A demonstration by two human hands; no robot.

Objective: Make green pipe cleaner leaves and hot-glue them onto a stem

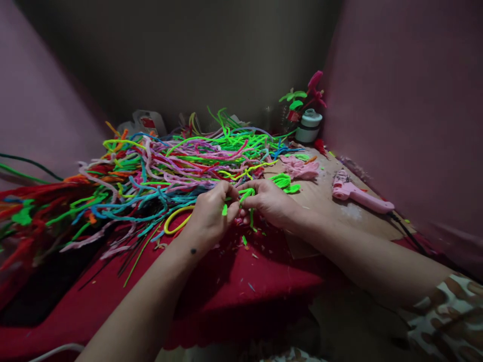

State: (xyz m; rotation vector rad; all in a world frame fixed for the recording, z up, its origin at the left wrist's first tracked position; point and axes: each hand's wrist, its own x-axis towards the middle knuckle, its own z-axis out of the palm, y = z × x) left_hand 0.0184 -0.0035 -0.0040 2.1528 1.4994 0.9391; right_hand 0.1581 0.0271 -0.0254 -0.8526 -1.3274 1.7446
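Note:
Between my two hands is a bright green pipe cleaner [247,193], bent into a small shape. My left hand [214,213] pinches it from the left, and a short green end [225,209] pokes out below the fingers. From the right, my right hand [269,201] grips the same piece between thumb and fingers. Just behind my right hand lie looped green pipe cleaners [285,183]. A large heap of multicoloured pipe cleaners [196,161] spreads behind and left of my hands. The fingertips partly hide the held piece.
A pink glue gun [360,196] rests on a tan board [328,221] at the right, its cord trailing off. Pink looped pieces [300,168] and a white lidded jar [308,126] stand farther back. Small scraps litter the red cloth [241,281]. A yellow ring handle [171,223] shows near my left wrist.

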